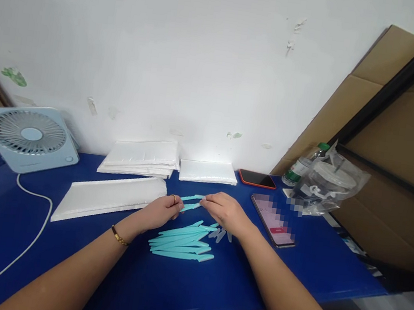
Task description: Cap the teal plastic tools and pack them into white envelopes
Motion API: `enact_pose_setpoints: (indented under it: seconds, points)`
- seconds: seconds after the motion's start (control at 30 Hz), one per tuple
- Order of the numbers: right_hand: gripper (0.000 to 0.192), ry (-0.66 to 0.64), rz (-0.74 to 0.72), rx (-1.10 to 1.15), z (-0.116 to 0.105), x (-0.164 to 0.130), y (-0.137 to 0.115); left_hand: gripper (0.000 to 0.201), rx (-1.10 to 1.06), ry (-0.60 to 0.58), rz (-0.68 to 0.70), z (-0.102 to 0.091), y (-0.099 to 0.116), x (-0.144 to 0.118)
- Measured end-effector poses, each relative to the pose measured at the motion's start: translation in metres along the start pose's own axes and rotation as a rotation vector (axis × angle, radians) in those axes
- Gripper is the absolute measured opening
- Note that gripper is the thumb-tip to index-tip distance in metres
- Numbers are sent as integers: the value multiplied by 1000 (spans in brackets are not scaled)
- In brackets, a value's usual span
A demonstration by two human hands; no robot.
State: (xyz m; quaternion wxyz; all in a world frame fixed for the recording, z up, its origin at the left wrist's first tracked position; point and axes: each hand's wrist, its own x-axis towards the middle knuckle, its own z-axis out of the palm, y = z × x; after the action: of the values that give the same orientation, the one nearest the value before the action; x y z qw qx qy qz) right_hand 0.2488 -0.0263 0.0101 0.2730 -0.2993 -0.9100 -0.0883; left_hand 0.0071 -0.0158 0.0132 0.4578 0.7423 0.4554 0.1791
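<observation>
Turquoise plastic strips [192, 202] are pinched at both ends between left hand [161, 211] and right hand [224, 210], fingers clamped, just above the strip pile [183, 241] on the blue table [63, 258]; next move seemingly demands careful alignment.

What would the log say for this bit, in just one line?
left hand: holds teal sticks | right hand: holds same sticks | below: teal pile on blue table | phone right
</observation>
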Motion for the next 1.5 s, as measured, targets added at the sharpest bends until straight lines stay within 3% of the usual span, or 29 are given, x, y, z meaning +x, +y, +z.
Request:
enact_pose_setpoints:
  seconds: [0.1,0.23,0.43,0.53,0.63,0.7,0.83,0.93,1.03,1.13,1.3,1.43,1.5]
  points:
    - [25,-38,23,-22,7,2,0,31,138,94,67,2,-1,2]
    - [22,-89,190,-6,12,2,10,29,378,305,204,5,5,-3]
    - [9,-243,530,185,-8,-9,21,26,469,-1,118,10,14,-15]
    - [9,-358,617,264,-13,-14,20,20,474,-55,90,14,12,-15]
    - [2,-385,651,381,-10,-14,17,20,432,-52,53,13,9,-12]
    - [3,-328,710,492,-6,-13,17,22,391,-40,39,11,8,-10]
    - [19,-56,899,923,-2,-10,19,26,302,5,22,6,8,-8]
    - [28,113,944,1164,-3,-7,19,29,258,29,16,3,8,-7]
    - [29,186,951,1237,-4,-3,14,31,216,37,14,3,6,-7]
    - [29,170,942,1273,-1,0,7,30,168,47,19,4,4,-5]
    - [29,39,909,1180,4,4,2,26,213,81,7,1,4,-2]
    - [23,-36,823,705,-6,-4,12,26,397,270,72,-1,8,-2]
    - [16,-105,737,477,-14,-11,19,27,447,263,102,0,10,-4]
